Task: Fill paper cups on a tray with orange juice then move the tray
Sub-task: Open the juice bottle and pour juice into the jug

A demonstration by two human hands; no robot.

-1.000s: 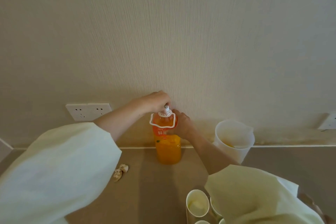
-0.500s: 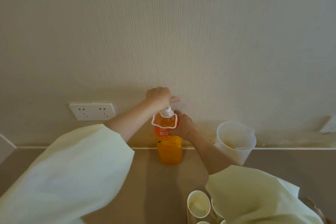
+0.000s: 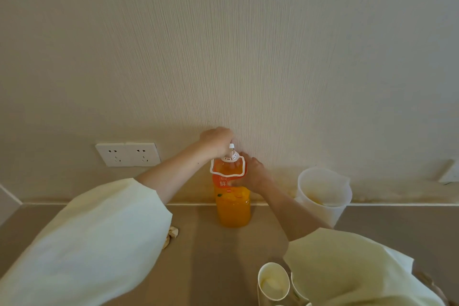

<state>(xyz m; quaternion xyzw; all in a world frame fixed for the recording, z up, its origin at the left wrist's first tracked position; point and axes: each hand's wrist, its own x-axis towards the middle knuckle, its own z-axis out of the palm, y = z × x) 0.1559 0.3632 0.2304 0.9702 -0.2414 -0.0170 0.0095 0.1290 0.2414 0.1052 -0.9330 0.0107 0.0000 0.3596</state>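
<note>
Head view: juice bottle [image 3: 232, 206] stands upright just below centre. Left hand [image 3: 215, 141] curls over its cap [image 3: 231, 148]; right hand [image 3: 251, 174] grips the shoulder. Judged step: working the cap, direction unclear. Pouring next calls for a steady carry to the paper cups [image 3: 273, 284] at 5 o'clock.

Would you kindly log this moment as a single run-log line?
phase: cap handling | left hand: grips bottle cap | right hand: holds juice bottle, upright on counter | paper cups: at near edge

Upright orange juice bottle [image 3: 233, 208], mostly full, orange label, white paper cups [image 3: 273, 283] standing nearer, well apart from it
</note>
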